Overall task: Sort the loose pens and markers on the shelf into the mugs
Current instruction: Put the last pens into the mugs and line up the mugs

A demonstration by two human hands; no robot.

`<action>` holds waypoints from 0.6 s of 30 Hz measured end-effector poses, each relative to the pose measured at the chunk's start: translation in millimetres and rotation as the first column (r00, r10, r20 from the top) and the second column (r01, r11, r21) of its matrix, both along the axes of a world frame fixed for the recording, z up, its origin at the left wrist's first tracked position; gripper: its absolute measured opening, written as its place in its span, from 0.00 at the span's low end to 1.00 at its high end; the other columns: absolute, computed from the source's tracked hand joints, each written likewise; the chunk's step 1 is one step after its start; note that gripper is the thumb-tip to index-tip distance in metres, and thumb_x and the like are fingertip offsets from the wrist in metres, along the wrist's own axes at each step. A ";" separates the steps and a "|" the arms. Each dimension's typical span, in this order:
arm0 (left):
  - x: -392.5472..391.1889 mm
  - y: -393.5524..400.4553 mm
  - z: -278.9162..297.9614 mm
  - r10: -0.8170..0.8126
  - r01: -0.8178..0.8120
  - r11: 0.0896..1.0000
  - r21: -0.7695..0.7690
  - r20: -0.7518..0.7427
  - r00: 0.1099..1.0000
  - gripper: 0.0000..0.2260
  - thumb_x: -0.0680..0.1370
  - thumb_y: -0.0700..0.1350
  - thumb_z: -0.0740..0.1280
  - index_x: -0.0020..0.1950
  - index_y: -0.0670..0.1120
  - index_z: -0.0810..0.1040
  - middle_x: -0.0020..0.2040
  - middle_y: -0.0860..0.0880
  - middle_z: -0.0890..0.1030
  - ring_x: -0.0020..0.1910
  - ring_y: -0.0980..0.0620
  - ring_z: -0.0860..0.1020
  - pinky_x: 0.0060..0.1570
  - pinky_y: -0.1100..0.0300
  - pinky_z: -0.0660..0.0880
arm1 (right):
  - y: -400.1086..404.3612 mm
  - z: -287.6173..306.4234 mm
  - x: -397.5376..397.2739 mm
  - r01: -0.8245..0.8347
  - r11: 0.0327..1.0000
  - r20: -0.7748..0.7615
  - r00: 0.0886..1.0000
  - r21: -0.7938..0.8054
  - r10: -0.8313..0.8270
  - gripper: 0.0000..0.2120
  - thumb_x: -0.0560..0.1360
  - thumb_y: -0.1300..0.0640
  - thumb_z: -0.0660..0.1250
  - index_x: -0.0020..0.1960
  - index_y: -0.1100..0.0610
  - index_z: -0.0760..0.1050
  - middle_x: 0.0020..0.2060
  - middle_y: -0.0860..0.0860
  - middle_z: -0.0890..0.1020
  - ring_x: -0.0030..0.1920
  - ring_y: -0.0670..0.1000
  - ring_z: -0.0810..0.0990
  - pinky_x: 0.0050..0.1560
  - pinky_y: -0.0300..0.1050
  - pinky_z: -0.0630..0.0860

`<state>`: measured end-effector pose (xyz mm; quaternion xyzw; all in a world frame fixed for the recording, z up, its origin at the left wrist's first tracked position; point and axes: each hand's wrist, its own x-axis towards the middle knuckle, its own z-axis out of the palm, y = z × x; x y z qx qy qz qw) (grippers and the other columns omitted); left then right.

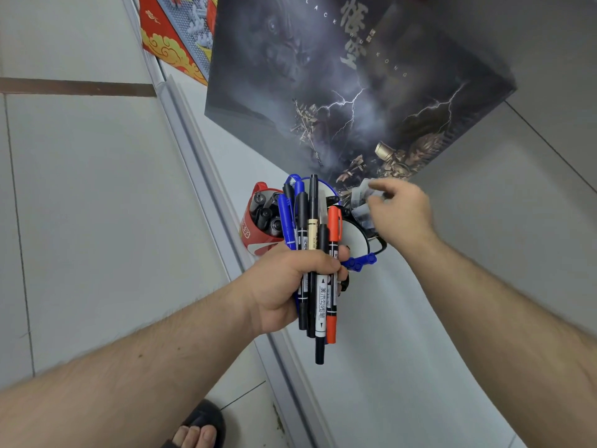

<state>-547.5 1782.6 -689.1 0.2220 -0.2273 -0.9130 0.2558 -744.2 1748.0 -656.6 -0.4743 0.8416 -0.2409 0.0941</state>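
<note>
My left hand [284, 286] grips a bundle of several pens and markers [315, 253] upright: black, blue and one red-capped. Behind the bundle a red mug [255, 234] stands on the white shelf [387, 318], filled with black markers. A white mug with a blue rim and blue handle [360, 261] and another with a black rim [376, 242] stand next to it, mostly hidden by the bundle. My right hand [400, 211] hovers over the mugs, blurred, its fingers pinching something pale and translucent [363, 202] that I cannot identify.
A large dark box with lightning artwork [339, 85] stands on the shelf behind the mugs. A red and gold box [174, 37] is further back. The shelf's front edge [206, 176] runs diagonally; tiled floor and a sandalled foot [197, 428] lie below.
</note>
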 end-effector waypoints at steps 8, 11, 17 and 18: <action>-3.6 6.1 1.4 -0.156 0.153 0.987 -0.044 -0.059 0.986 0.09 0.65 0.33 0.66 0.43 0.41 0.79 0.35 0.47 0.80 0.33 0.52 0.78 0.36 0.59 0.77 | 41.6 46.3 59.5 -0.212 0.974 0.671 0.733 0.073 0.109 0.06 0.76 0.63 0.65 0.48 0.60 0.82 0.35 0.55 0.81 0.34 0.50 0.77 0.37 0.45 0.75; -5.7 10.0 2.7 -0.193 0.191 0.981 -0.042 -0.070 0.979 0.10 0.66 0.33 0.65 0.45 0.42 0.78 0.37 0.48 0.80 0.33 0.52 0.78 0.37 0.59 0.77 | 45.1 49.6 59.2 -0.146 0.988 0.646 0.759 0.050 0.080 0.08 0.73 0.65 0.67 0.50 0.57 0.81 0.34 0.53 0.80 0.32 0.48 0.76 0.34 0.43 0.75; -13.8 17.0 5.2 -0.259 0.256 0.965 -0.048 -0.072 0.963 0.11 0.66 0.33 0.65 0.47 0.41 0.77 0.37 0.48 0.81 0.33 0.51 0.79 0.36 0.58 0.79 | 50.3 53.0 46.0 0.072 0.987 0.570 0.821 -0.144 0.023 0.11 0.73 0.67 0.65 0.47 0.51 0.79 0.30 0.49 0.77 0.28 0.47 0.74 0.30 0.42 0.70; -14.7 17.2 5.1 -0.257 0.254 0.966 -0.048 -0.059 0.965 0.10 0.66 0.33 0.65 0.46 0.40 0.78 0.37 0.48 0.81 0.33 0.52 0.79 0.35 0.58 0.79 | 50.2 55.1 39.7 0.153 0.965 0.570 0.821 -0.212 -0.005 0.13 0.73 0.68 0.63 0.47 0.51 0.79 0.30 0.50 0.78 0.27 0.47 0.75 0.30 0.40 0.70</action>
